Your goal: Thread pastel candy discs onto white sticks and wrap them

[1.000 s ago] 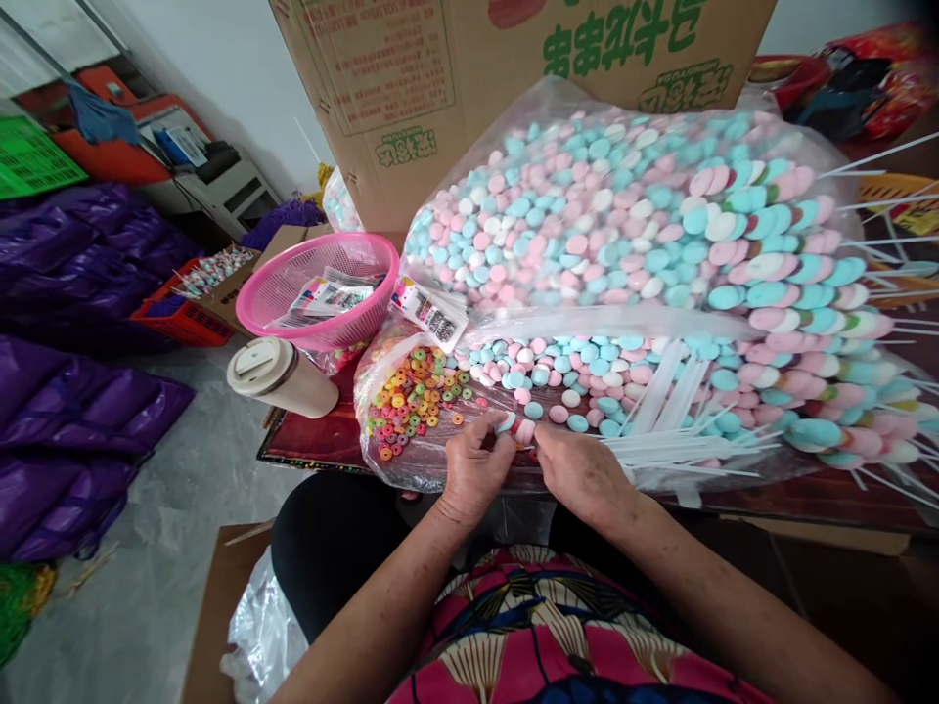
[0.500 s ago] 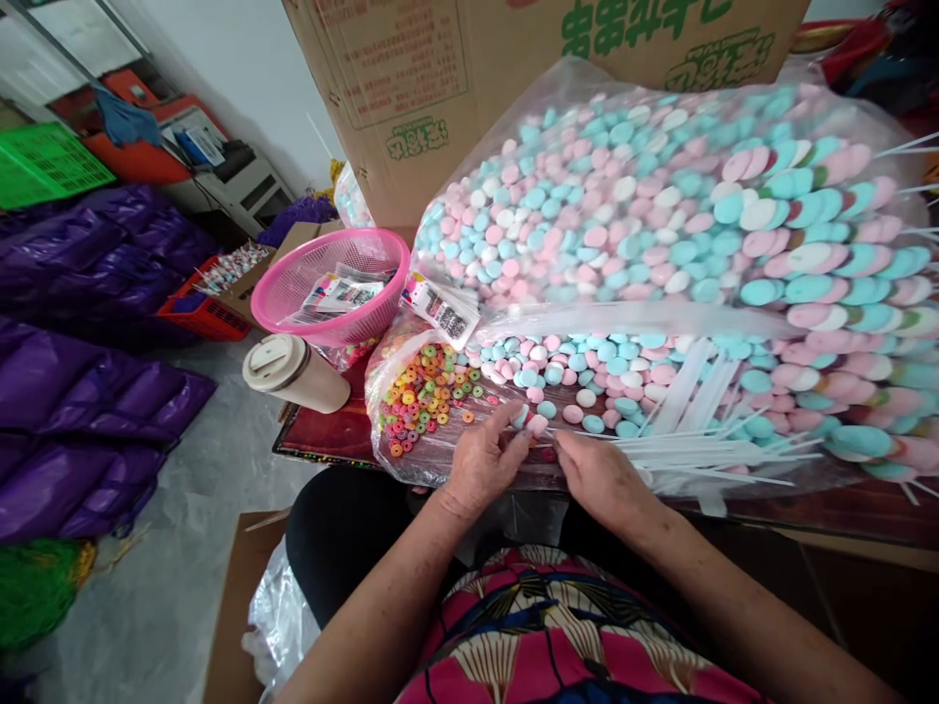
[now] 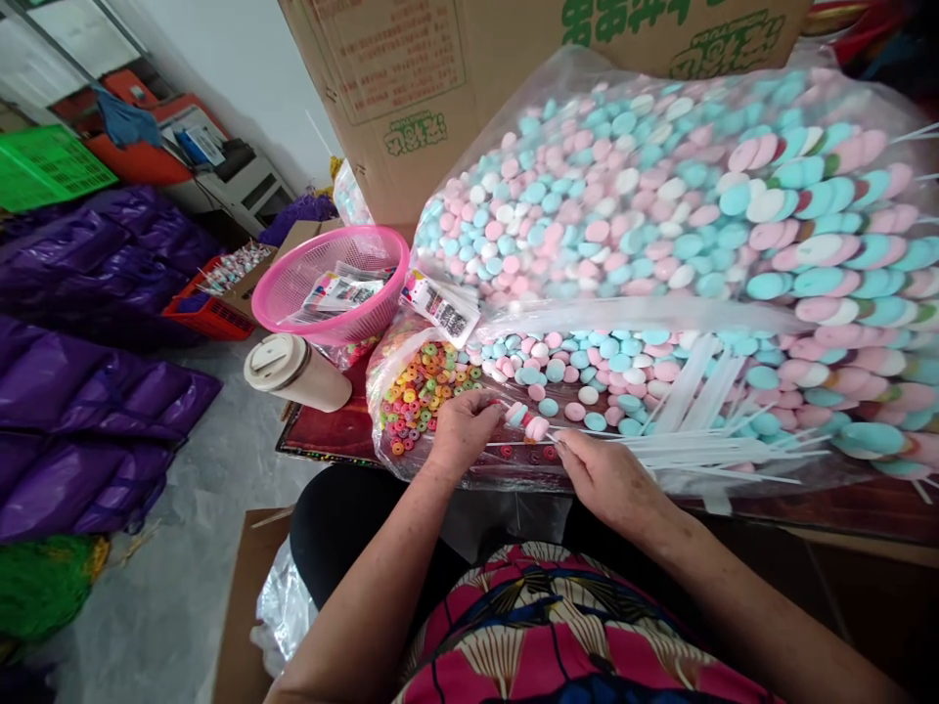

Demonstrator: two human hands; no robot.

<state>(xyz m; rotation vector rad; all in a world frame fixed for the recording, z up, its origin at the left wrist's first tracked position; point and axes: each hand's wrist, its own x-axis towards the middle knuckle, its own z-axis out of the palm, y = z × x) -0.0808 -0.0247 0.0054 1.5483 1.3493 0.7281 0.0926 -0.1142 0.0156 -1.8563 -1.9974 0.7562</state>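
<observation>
My right hand (image 3: 605,479) pinches a thin white stick (image 3: 552,437) between thumb and forefinger. Pink and blue candy pieces (image 3: 526,420) are threaded along it, with a bit of red between them. Just left of the stick's far end, my left hand (image 3: 466,428) has thumb and forefinger together; a speck of red shows by the fingertips, too small to name. Small coloured candy rings (image 3: 418,391) lie in a heap beyond the left hand. A few red rings (image 3: 506,452) rest on the plastic beneath the stick. Loose pink, blue and white candies (image 3: 572,411) are spread behind.
More white sticks (image 3: 734,455) lie at the right, beside finished candy skewers (image 3: 843,254). A large clear bag of candies (image 3: 587,215) fills the back, before a cardboard box (image 3: 396,78). At the left stand a pink basket (image 3: 330,323) and a lidded cup (image 3: 312,381).
My left hand has moved left, off the candies on the stick, uncovering more of them. My right hand still holds the stick, nearly in place.
</observation>
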